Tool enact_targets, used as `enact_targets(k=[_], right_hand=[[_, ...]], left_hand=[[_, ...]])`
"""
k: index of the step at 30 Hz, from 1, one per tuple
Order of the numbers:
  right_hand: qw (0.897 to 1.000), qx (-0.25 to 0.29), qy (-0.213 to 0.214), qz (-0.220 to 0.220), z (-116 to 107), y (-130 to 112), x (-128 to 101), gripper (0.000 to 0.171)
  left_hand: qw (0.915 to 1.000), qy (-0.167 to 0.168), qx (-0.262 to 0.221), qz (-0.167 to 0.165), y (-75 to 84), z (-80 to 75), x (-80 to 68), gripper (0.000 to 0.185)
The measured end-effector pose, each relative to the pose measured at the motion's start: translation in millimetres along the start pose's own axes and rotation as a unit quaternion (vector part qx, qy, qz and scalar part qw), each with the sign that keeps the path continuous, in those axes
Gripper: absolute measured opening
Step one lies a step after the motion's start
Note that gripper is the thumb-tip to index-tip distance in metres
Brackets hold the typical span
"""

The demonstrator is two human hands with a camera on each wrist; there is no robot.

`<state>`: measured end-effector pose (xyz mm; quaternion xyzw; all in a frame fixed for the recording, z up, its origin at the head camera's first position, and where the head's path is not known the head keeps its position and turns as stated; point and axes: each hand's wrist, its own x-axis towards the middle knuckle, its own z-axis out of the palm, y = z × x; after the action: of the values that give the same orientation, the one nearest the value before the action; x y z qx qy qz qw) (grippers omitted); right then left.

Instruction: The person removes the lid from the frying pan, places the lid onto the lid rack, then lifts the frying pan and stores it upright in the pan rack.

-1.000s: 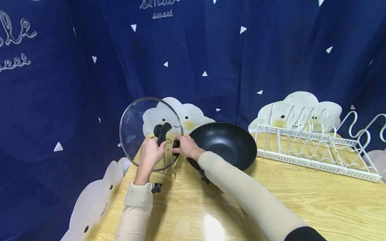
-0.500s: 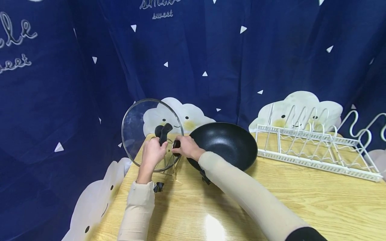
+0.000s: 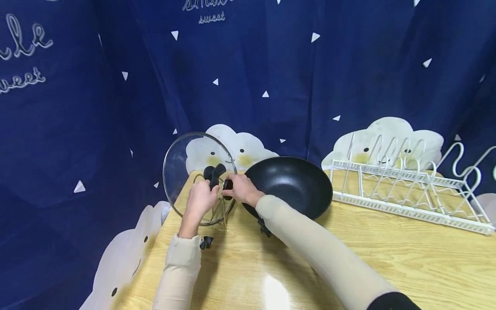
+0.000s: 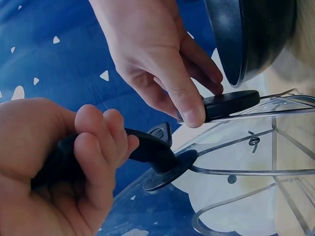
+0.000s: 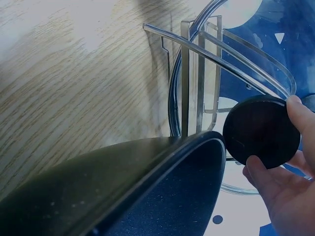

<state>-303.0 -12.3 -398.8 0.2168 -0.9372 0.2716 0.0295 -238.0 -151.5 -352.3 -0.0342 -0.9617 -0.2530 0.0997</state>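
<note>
The glass lid's black handle (image 4: 142,147) is gripped by the curled left hand (image 3: 201,199). Beside the wok (image 3: 290,183), a round black knob (image 5: 261,130) is pinched by the right hand (image 3: 241,189).

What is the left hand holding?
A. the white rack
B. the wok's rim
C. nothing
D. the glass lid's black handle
D: the left hand has its fingers curled round the black handle of the glass lid.
</note>
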Motion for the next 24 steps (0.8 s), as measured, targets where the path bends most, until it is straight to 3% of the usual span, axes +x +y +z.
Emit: enact_targets(k=[8, 24], right_hand=[[1.0, -0.001, 0.001, -0.009, 0, 1, -1, 0.037], [1.0, -0.007, 0.013, -0.015, 0, 1, -1, 0.039]], left_hand=[[0.9996, -0.017, -0.011, -0.019, 3.0, -1.3, -0.6, 0.027], [0.9987, -0.018, -0.008, -0.046, 10.9, -0.1, 0.0, 0.029]])
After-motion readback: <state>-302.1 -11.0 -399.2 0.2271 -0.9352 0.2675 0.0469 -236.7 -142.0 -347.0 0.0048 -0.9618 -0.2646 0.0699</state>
